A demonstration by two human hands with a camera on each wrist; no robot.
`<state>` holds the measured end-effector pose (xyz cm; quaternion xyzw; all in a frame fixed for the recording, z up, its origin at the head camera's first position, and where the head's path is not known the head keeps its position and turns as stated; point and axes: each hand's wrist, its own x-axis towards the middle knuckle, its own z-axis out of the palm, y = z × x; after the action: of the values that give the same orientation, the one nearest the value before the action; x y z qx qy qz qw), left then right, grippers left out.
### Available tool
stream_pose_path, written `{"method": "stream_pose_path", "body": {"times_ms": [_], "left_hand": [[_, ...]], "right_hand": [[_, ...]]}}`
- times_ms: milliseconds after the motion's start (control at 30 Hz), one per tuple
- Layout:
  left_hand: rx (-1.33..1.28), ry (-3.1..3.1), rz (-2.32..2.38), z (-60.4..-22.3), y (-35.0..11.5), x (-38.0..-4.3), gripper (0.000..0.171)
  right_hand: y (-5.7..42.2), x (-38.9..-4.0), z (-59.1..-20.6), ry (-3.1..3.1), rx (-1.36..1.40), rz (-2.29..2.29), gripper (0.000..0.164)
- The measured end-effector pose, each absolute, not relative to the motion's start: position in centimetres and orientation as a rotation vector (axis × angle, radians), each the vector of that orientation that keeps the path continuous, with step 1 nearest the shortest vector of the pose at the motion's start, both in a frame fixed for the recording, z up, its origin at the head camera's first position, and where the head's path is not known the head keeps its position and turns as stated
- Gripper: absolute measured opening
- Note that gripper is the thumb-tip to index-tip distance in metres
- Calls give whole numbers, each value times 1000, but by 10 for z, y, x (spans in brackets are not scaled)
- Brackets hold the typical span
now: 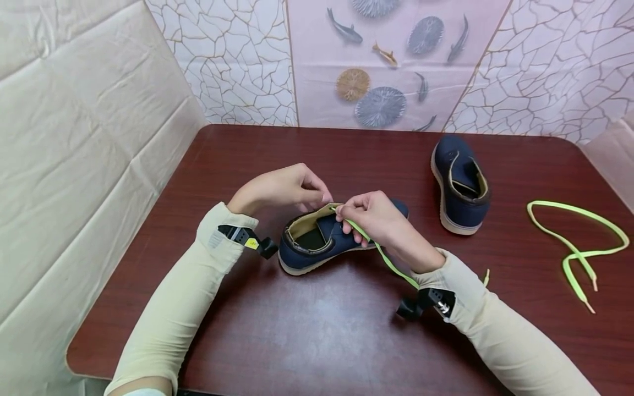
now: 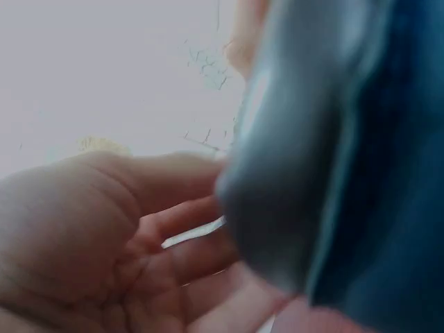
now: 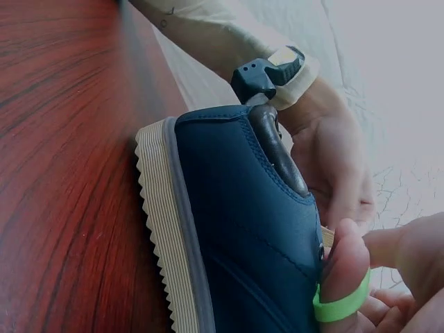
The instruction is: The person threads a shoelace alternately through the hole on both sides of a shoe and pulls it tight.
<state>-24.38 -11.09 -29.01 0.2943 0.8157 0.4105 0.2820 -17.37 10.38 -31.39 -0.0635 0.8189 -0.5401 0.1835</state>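
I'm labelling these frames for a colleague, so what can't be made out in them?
- Head view: much of the nearer shoe's front, behind the right hand.
- Head view: part of the held green lace, covered by the right sleeve.
- Left wrist view: the shoe's details, blurred.
- Right wrist view: the shoe's toe, cut off by the bottom edge; whether the left hand pinches anything, fingertips partly hidden behind the right hand.

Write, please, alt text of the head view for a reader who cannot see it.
A person's right hand holds a green lace at the upper edge of a navy shoe on a reddish-brown table, the left hand close by. Farther right are a second navy shoe and a loose green lace.
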Motion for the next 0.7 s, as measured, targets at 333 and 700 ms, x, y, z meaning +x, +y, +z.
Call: {"method": "stream_pose_path", "body": {"times_ms": [333, 700], "left_hand": [[936, 2253, 949, -294, -115, -245, 13], [786, 2316, 917, -284, -113, -242, 13]], "right_hand": [[100, -171, -311, 2280, -168, -1562, 24], [118, -170, -288, 2687, -432, -1430, 11]]}}
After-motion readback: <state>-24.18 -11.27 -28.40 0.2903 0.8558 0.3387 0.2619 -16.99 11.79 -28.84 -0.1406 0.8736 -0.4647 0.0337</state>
